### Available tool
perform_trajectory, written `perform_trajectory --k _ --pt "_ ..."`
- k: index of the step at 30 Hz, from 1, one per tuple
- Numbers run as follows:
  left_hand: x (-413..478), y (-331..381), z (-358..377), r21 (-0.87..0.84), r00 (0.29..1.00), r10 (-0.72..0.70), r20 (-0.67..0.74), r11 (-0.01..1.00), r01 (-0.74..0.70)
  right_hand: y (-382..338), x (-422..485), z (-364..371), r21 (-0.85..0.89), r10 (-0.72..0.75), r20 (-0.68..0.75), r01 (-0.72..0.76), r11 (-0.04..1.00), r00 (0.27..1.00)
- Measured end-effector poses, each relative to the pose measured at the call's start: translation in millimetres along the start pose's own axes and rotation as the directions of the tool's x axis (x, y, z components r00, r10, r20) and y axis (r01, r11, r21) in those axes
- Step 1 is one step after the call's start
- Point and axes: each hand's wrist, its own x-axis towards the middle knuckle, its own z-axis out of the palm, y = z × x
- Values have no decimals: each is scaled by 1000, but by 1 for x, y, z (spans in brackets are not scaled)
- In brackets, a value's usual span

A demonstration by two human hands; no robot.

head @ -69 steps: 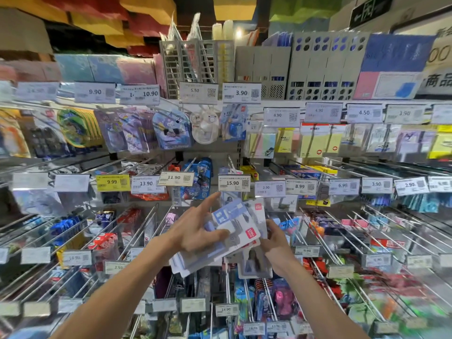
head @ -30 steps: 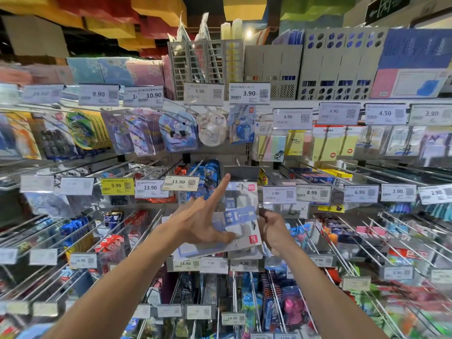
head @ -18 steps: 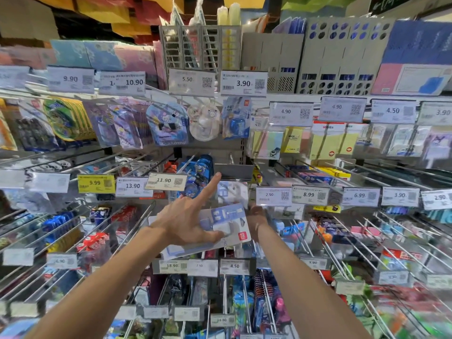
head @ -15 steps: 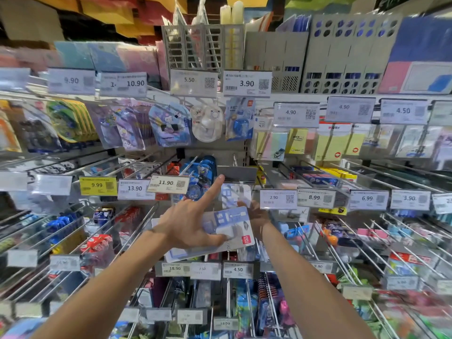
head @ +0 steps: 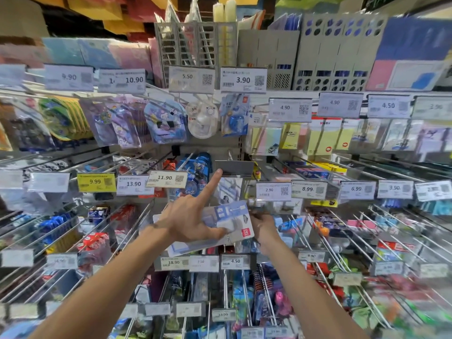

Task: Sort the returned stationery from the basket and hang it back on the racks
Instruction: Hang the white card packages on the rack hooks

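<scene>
While your left hand (head: 190,221) pins the stack of blue-and-white carded packs (head: 232,216) under its thumb, index finger (head: 210,184) stuck out towards the lifted grey tag flap (head: 233,167) just above its tip, your right hand (head: 265,227) sits just behind the stack's right edge. I can't tell whether it grips anything, because its fingers are blurred and half hidden. A clear pack (head: 230,190) hangs just beyond your left fingertip, below that flap. My read: you're hanging a pack there. Square the card up, feed it on level, push straight back, and tilt the stack away so it doesn't foul the 2.90 tag (head: 272,190) above your right hand.
</scene>
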Motion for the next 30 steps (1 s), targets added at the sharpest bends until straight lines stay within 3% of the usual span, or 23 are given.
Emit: perform_trajectory --k 2,5,9,15,21,30 --pt "0 2 -1 -16 1000 -4 19 1000 5 9 -13 -8 -249 -31 57 44 968 998" --pt "-3 3 -4 -28 999 -9 49 1000 10 8 -38 -20 -326 -4 144 51 944 990" --pt "-6 5 -7 -43 998 -13 67 999 16 2 -62 -31 -232 49 235 7 973 971" --pt "-10 9 -5 -100 1000 -8 25 995 10 13 -91 -28 -253 16 331 72 965 944" --pt "-10 13 0 -103 998 -62 1 993 62 22 -106 -13 -103 -181 200 204 973 963" --pt "-8 26 10 -244 994 -104 -45 966 90 14 -115 16 77 -146 190 133 988 971"
